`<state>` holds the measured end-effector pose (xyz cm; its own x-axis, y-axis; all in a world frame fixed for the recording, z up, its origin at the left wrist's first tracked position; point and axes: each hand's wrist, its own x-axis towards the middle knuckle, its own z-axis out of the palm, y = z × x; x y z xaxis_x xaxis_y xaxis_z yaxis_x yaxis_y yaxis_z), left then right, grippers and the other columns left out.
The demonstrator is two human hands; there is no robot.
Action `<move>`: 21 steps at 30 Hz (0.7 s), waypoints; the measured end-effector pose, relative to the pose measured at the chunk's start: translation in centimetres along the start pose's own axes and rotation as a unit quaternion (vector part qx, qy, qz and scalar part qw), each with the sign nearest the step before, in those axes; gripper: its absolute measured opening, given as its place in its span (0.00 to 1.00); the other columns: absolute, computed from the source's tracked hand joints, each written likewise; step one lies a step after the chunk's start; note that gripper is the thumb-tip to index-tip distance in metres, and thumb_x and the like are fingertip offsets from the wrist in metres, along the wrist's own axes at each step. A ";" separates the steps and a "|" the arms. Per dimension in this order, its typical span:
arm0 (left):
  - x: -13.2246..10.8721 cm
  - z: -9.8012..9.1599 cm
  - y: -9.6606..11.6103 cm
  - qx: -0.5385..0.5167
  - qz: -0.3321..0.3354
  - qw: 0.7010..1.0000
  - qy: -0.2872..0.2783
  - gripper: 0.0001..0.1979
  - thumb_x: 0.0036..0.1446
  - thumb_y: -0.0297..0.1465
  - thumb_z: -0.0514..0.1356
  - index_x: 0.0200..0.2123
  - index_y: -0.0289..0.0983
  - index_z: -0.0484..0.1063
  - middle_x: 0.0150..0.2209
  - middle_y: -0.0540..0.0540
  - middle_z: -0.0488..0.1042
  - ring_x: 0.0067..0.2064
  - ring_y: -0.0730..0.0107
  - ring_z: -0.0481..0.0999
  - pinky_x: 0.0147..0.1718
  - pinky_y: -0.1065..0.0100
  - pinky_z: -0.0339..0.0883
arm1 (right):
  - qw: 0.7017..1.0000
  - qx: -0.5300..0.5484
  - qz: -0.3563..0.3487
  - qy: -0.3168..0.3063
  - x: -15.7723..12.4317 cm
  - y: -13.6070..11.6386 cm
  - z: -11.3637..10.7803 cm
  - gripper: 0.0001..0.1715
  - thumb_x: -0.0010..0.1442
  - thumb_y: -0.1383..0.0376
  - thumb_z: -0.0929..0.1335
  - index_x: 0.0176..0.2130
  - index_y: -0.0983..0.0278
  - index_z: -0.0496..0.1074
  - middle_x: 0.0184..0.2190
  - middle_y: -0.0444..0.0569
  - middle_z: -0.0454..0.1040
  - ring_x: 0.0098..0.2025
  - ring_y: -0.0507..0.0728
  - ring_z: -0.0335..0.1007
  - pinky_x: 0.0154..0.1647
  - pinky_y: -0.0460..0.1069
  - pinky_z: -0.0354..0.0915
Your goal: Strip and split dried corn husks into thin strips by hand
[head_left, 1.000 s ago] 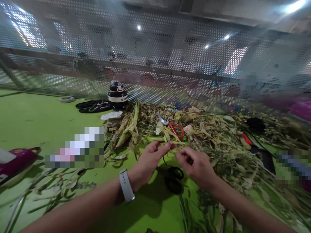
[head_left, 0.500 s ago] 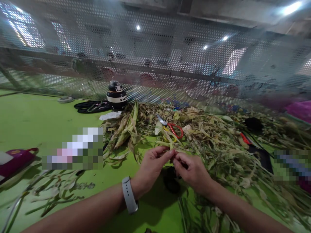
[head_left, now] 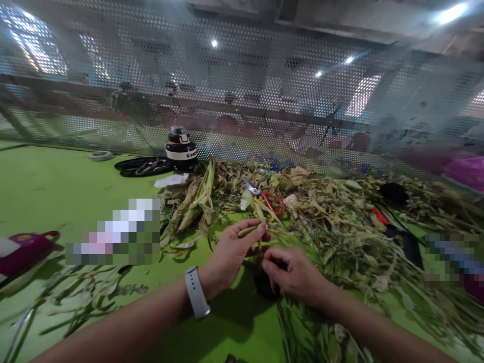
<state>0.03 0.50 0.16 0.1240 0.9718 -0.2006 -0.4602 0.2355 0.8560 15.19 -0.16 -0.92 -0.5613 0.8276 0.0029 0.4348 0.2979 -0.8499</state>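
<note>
My left hand [head_left: 233,251], with a pale watch band [head_left: 196,292] on the wrist, pinches a thin green plant stem [head_left: 247,230] between thumb and fingers. Just below and right of it, my right hand [head_left: 293,275] is closed around the lower part of the same stem. Both hands hover over the bright green table [head_left: 56,186] at the near edge of a big heap of dried leaves and stalks [head_left: 333,217]. Red-handled scissors [head_left: 270,199] lie on the heap just beyond my hands. A dark object sits under my right hand, mostly hidden.
A perforated metal screen [head_left: 242,101] walls off the back of the table. In front of it stand a black and white bottle [head_left: 180,146], a black flat item [head_left: 145,165] and a tape roll [head_left: 100,155]. A magenta object [head_left: 26,247] lies far left, loose stems near left.
My right hand has dropped lower and closed on the stem below my left hand. The left hand has stayed about where it was, pinching the stem.
</note>
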 end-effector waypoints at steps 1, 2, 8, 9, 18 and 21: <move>0.0 -0.1 0.1 0.011 0.005 1.000 0.001 0.15 0.43 0.32 0.68 0.35 0.35 0.72 0.28 0.49 0.75 0.30 0.74 0.72 0.27 0.74 0.65 | 1.000 -0.004 0.014 -0.005 0.1 0.1 -0.2 0.21 0.58 0.54 0.63 0.20 0.63 0.61 0.14 0.42 0.65 0.15 0.48 0.58 0.16 0.43 0.54; 0.0 -0.1 0.3 0.023 0.012 1.000 0.003 0.15 0.43 0.33 0.68 0.35 0.35 0.72 0.29 0.49 0.75 0.29 0.75 0.72 0.25 0.75 0.64 | 0.999 0.008 0.036 -0.014 0.2 0.2 -0.4 0.23 0.57 0.51 0.63 0.19 0.64 0.61 0.13 0.42 0.64 0.15 0.48 0.58 0.15 0.44 0.53; 0.2 -0.6 0.4 0.083 0.016 0.996 -0.030 0.16 0.43 0.34 0.67 0.37 0.34 0.73 0.24 0.50 0.74 0.25 0.78 0.68 0.18 0.78 0.54 | 0.987 0.149 0.038 0.051 1.2 0.9 -1.4 0.25 0.58 0.45 0.59 0.28 0.63 0.62 0.15 0.38 0.62 0.15 0.48 0.58 0.15 0.43 0.56; 0.3 -0.6 0.3 0.090 0.021 0.995 -0.032 0.16 0.42 0.34 0.68 0.36 0.34 0.74 0.24 0.50 0.74 0.24 0.79 0.67 0.18 0.78 0.54 | 0.988 0.140 0.024 0.056 1.2 0.9 -1.4 0.24 0.58 0.46 0.59 0.27 0.63 0.61 0.14 0.38 0.61 0.15 0.48 0.57 0.16 0.42 0.56; 0.8 -1.2 0.1 0.121 0.047 0.989 -0.075 0.14 0.45 0.35 0.67 0.35 0.35 0.75 0.23 0.52 0.72 0.23 0.82 0.62 0.21 0.78 0.52 | 0.995 0.093 0.010 0.018 0.5 0.6 -1.6 0.25 0.60 0.51 0.59 0.20 0.64 0.62 0.14 0.41 0.61 0.16 0.48 0.56 0.16 0.43 0.54; 0.7 -1.3 0.0 0.120 -0.002 0.984 -0.130 0.12 0.44 0.35 0.67 0.32 0.35 0.75 0.24 0.52 0.72 0.23 0.82 0.64 0.22 0.78 0.54 | 0.989 0.138 0.031 0.044 0.8 1.0 -2.3 0.29 0.61 0.49 0.56 0.19 0.64 0.62 0.12 0.41 0.59 0.14 0.48 0.54 0.15 0.44 0.52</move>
<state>-1.00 1.22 -0.57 0.3616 0.9267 -0.1026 -0.2420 0.1995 0.9495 16.75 1.85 -0.55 -0.4704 0.8823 -0.0179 0.2501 0.1138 -0.9615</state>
